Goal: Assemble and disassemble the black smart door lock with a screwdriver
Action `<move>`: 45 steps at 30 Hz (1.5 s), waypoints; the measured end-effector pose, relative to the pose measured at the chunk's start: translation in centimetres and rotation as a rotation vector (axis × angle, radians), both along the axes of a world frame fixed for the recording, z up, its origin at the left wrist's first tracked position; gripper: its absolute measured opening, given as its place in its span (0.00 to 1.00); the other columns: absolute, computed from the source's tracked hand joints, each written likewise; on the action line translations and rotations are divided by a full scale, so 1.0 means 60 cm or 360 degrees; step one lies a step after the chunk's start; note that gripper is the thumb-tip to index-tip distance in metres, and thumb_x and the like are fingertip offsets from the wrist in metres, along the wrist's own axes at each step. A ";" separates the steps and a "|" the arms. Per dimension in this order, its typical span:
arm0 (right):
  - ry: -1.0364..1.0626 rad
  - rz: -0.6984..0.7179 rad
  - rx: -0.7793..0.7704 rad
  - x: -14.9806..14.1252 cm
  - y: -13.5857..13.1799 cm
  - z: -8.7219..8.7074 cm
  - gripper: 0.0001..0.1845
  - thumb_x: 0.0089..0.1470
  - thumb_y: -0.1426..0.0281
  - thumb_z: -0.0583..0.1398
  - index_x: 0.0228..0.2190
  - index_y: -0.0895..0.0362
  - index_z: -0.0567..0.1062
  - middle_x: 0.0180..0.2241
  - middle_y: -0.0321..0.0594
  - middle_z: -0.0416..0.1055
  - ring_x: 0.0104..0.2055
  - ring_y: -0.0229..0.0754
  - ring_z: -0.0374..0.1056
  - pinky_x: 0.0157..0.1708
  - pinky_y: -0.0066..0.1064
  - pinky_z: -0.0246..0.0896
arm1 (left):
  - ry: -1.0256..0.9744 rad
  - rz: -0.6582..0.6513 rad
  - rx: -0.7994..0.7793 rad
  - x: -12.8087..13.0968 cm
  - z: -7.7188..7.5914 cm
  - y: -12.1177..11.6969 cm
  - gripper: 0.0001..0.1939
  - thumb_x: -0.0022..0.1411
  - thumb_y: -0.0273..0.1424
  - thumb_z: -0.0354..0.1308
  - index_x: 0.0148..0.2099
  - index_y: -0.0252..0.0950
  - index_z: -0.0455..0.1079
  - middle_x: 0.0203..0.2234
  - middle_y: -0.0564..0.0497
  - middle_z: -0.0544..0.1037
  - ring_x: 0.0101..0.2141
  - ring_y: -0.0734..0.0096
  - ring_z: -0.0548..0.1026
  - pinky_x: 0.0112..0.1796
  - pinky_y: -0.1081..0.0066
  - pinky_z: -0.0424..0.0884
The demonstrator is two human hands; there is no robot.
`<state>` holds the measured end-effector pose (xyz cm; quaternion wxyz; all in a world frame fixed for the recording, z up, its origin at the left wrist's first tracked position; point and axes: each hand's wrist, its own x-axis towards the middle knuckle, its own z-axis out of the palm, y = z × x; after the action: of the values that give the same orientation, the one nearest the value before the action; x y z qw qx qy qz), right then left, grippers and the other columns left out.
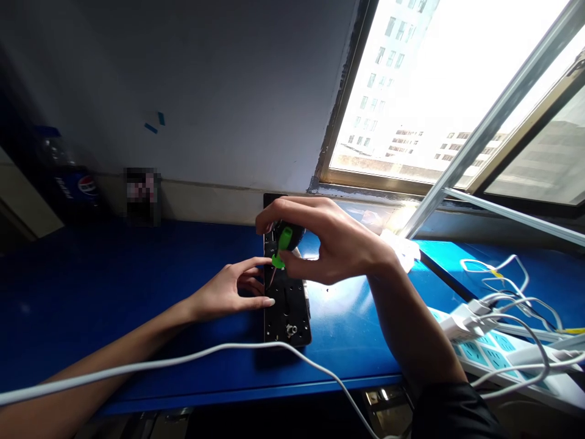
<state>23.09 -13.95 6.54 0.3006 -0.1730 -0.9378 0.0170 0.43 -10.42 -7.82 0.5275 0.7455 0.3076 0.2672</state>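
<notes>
A long black metal plate (pixel 286 308) with several holes lies lengthwise on the blue tabletop, a small silver fitting (pixel 291 330) at its near end. From above, my right hand (pixel 333 241) grips a green-and-black screwdriver (pixel 286 238), its thin shaft slanting down to the plate's left side. What the tip meets is too small to make out. At the plate's left edge, my left hand (pixel 233 286) has its thumb on top, its index finger near the green collar of the screwdriver and its other fingers curled against the side.
A white cable (pixel 219 349) crosses in front of the plate. White power strips (pixel 493 353) with plugs and tangled cords stand at the right. A cola bottle (pixel 77 183) stands at the far left, and a window (pixel 411 122) is at the upper right.
</notes>
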 end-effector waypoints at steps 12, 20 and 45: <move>0.0053 -0.0016 0.0065 0.010 0.006 0.003 0.17 0.52 0.81 0.60 0.44 0.58 0.75 0.39 0.35 0.77 0.37 0.31 0.70 0.35 0.23 0.63 | 0.0252 0.0076 0.0490 -0.006 -0.005 0.002 0.37 0.60 0.45 0.72 0.68 0.46 0.66 0.49 0.49 0.78 0.44 0.60 0.80 0.49 0.57 0.79; 0.0142 -0.0151 0.0091 0.021 -0.002 0.012 0.16 0.51 0.79 0.60 0.42 0.57 0.75 0.36 0.33 0.77 0.32 0.31 0.70 0.35 0.25 0.64 | -0.0001 0.0319 0.1208 0.002 -0.017 -0.001 0.15 0.64 0.38 0.70 0.52 0.43 0.79 0.45 0.50 0.73 0.42 0.67 0.77 0.45 0.66 0.78; -0.0582 -0.1222 -0.0899 0.198 -0.019 0.069 0.15 0.55 0.70 0.65 0.45 0.53 0.78 0.33 0.37 0.82 0.32 0.42 0.79 0.26 0.30 0.68 | 0.1314 -0.0866 0.1621 0.290 0.093 0.062 0.10 0.60 0.19 0.61 0.29 0.36 0.78 0.26 0.49 0.78 0.26 0.68 0.70 0.28 0.68 0.58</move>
<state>34.96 -15.11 10.69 0.0575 -0.5798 -0.8026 0.1276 17.82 -6.69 -2.26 0.0018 0.9902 0.1221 -0.0678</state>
